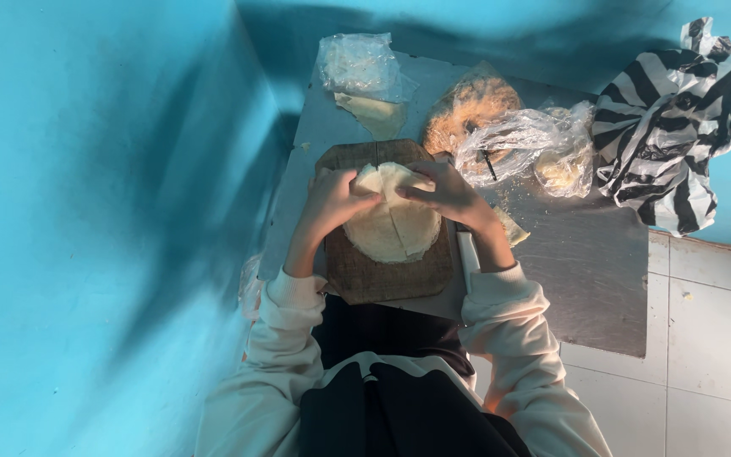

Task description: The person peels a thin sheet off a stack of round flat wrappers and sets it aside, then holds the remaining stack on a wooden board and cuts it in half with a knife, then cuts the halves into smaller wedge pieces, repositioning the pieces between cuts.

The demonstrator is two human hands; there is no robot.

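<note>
Flatbread: I see one round flatbread [392, 227], cut down the middle, on one wooden board [382, 271].
Left hand [332, 203]: fingers curled, gripping the bread's far left edge.
Right hand [448, 193]: curled, gripping the far right edge.
Bags: three clear plastic bags [526, 140], one striped bag [678, 118].

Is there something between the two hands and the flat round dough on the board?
Nothing visible. The left hand and right hand both rest directly on the far edge of the flat dough on the wooden board.
</note>
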